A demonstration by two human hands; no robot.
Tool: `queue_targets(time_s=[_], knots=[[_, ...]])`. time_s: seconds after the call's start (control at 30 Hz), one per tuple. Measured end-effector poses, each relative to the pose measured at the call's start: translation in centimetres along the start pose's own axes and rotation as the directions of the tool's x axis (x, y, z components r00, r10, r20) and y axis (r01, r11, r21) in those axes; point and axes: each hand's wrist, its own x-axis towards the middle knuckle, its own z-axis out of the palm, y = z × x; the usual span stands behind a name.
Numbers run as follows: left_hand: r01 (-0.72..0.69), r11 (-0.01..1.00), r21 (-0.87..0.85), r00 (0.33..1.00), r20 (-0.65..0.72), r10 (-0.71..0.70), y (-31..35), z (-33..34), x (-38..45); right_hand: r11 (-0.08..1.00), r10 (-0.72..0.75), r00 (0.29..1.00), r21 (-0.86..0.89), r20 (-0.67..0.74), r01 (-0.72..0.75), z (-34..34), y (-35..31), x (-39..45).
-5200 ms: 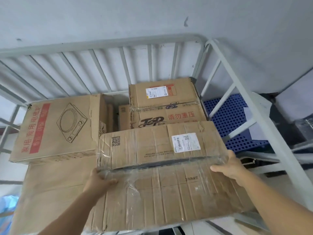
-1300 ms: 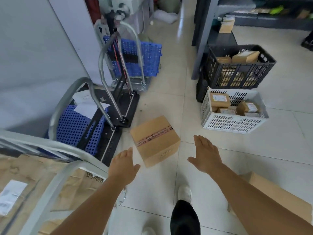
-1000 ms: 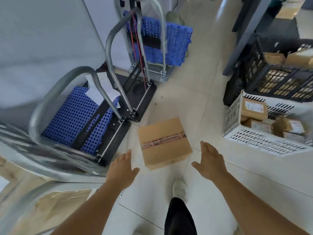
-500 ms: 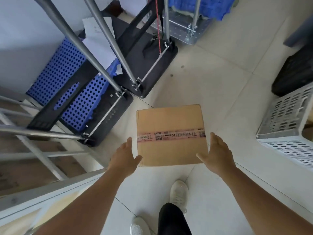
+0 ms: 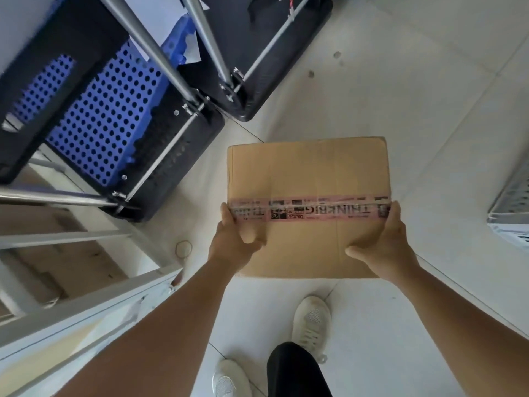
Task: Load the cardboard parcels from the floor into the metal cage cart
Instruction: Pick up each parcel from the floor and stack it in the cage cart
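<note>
A brown cardboard parcel (image 5: 307, 173) with a pink printed tape band across its top sits over the white tiled floor in the middle of the view. My left hand (image 5: 233, 242) grips its left side, thumb on the top face. My right hand (image 5: 385, 245) grips its right side, thumb on top near the front edge. The white metal cage cart (image 5: 86, 308) shows its frame bars at the lower left, with brown cardboard visible behind them. I cannot tell whether the parcel touches the floor.
Two black platform trolleys (image 5: 160, 156) with steel handle bars (image 5: 148, 50) and a blue perforated plastic panel (image 5: 108, 121) stand at the upper left. A white plastic crate (image 5: 512, 213) edges in at the right. My white shoes (image 5: 310, 322) are on the tiles below the parcel.
My hands have closed in from beside the parcel and taken hold of its two sides. The view has dropped closer to the parcel and the floor.
</note>
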Motion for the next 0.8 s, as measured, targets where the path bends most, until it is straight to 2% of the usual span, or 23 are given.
queue_targets(time_s=[0.17,0.37,0.63,0.8], knots=[[-0.004,0.994,-0.109,1.0,-0.014,0.002,-0.5,0.0,-0.3,0.998,0.016,0.999,0.059,-0.043,-0.014,0.2,-0.1,-0.2],[-0.05,0.983,-0.175,0.999,0.002,0.051,-0.6,-2.2,-3.9,0.992,0.053,0.997,0.117,-0.063,-0.046,-0.6,-0.6,-5.0],[-0.198,0.948,-0.25,0.98,-0.063,0.188,-0.2,-8.6,-13.7,0.971,0.048,0.978,0.239,-0.201,0.002,-4.3,-3.5,-16.3],[-0.297,0.913,-0.28,0.954,-0.117,0.275,0.2,-13.1,-21.4,0.954,0.05,0.94,0.296,-0.339,0.056,-7.7,-5.6,-25.8]])
